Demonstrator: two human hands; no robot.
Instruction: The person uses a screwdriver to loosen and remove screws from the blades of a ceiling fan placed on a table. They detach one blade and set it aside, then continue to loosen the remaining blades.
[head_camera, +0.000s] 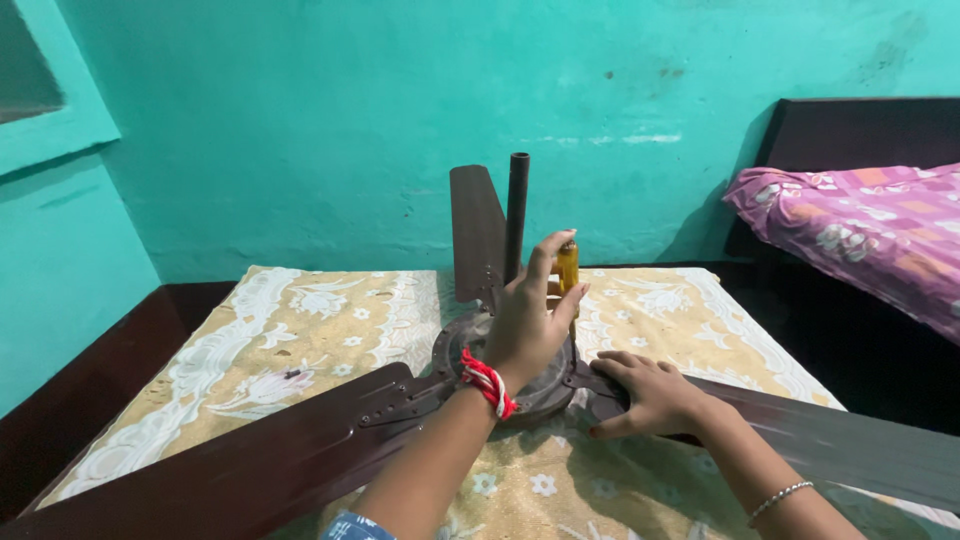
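Note:
A dark brown ceiling fan lies on a bed, its motor hub (452, 350) in the middle and its down rod (517, 205) pointing up. My left hand (525, 325), a red thread at the wrist, grips a yellow-handled screwdriver (568, 266) held upright over the hub. My right hand (650, 392), with a thin bracelet, lies flat with fingers spread on the root of the right blade (830, 440). Another blade (290, 455) stretches toward the lower left, and a third blade (477, 235) rises behind the rod. The screwdriver's tip is hidden behind my left hand.
The fan rests on a yellow floral sheet (320, 320) over a dark wooden bed frame (110, 370). A pink patterned blanket (870, 230) lies on a second bed at right with a dark headboard (860, 125). A teal wall (300, 120) stands behind.

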